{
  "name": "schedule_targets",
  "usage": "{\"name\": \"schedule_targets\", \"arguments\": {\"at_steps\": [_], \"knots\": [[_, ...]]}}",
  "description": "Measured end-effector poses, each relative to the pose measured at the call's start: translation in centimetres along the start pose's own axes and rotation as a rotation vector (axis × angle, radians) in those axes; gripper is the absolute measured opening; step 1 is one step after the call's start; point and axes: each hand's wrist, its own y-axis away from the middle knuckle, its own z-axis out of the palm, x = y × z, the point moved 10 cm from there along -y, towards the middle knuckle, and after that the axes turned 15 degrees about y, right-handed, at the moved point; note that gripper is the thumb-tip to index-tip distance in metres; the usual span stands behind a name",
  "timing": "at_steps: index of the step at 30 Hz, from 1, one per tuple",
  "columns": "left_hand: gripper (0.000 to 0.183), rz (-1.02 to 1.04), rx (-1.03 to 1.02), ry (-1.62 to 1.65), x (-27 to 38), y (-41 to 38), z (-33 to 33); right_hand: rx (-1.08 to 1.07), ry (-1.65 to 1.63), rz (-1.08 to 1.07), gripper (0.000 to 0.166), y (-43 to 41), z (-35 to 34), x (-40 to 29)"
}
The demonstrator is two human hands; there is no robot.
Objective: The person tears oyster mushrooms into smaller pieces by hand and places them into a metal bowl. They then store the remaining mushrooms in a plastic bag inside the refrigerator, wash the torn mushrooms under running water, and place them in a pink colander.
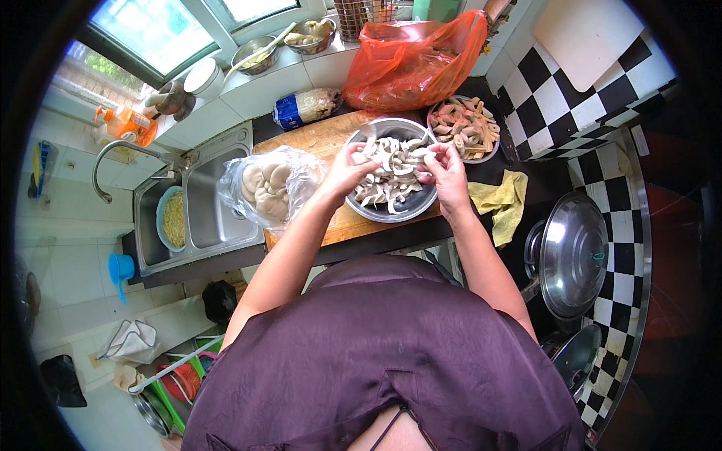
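Note:
A metal bowl [389,215] on the wooden cutting board [327,230] holds a heap of torn pale oyster mushrooms [392,169]. Over its left side, my left hand [348,173] has a mushroom piece between thumb and fingers. Opposite, my right hand [448,175] pinches another pale piece near the right rim; its fingertips partly cover that piece. Left of my left hand, whole oyster mushrooms [268,189] sit in an opened clear plastic bag [231,180], which overlaps the board and the sink edge.
Behind the bowl stands a red plastic bag [417,73] beside a bowl of cut pieces [463,127]. A packaged bundle [304,107] lies by the wall. Left is a steel sink [217,206] with a basin [163,217]. At right are a yellow cloth [505,203] and lidded wok [572,256].

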Motion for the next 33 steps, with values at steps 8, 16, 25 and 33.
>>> {"name": "schedule_targets", "arguments": {"at_steps": [8, 16, 25, 33], "knots": [[0.063, -0.154, -0.064, 0.354, -0.7, 0.5, 0.1, -0.068, 0.141, 0.027, 0.036, -0.8, -0.6, 2.1], [0.03, 0.221, 0.282, 0.18, 5.4, 6.5, -15.5, 0.196, -0.016, -0.054, 0.014, -0.4, -3.6, 0.9], [0.016, 0.431, 0.681, -0.381, 6.1, 13.3, -27.5, 0.022, 0.102, -0.074, 0.01, 1.0, 2.5, 0.4], [0.021, 0.419, 0.435, -0.682, 5.4, 10.4, -23.3, -0.565, 0.621, -0.253, 0.019, 6.9, 15.2, 1.3]]}}
